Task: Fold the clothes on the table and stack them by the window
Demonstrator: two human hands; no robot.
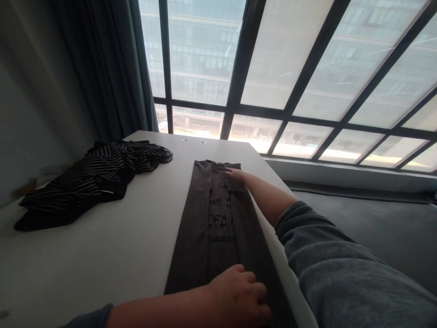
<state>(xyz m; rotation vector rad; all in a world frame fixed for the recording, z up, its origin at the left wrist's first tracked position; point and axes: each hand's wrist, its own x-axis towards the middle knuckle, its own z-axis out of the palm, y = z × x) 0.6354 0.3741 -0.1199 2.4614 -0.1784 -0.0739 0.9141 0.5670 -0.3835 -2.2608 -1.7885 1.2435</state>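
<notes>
**Beneath the left hand (241,291) and right hand (235,175): dark shirt (220,253), sides folded inward**

The shirt lies flat and lengthwise under both hands, its near end running out of view below the left hand. Two folded side panels flank a central strip; printed lettering (220,222) shows in this strip, between the two hands, and is partly covered by the panels. The collar (215,163) is at the far end, just beside the right fingertips.

Left hand: positioned over the near part of the shirt, back of the hand upward, fingers curled. Whether cloth is pinched beneath cannot be told.

Right hand: positioned near the collar, on the right-hand panel, fingers stretched toward the central strip and touching the cloth. The thumb is hidden; whether it grips cannot be told.

A white table (143,246) supports the shirt below both hands. Left of the right hand, well apart from it, lies a crumpled heap of black striped clothing (102,168). Beyond the right hand, near the table's far edge, are two small fittings (204,142). Farther out, past both hands, stand a dark-framed window (205,50) and, to its left, a dark curtain (112,68).
</notes>
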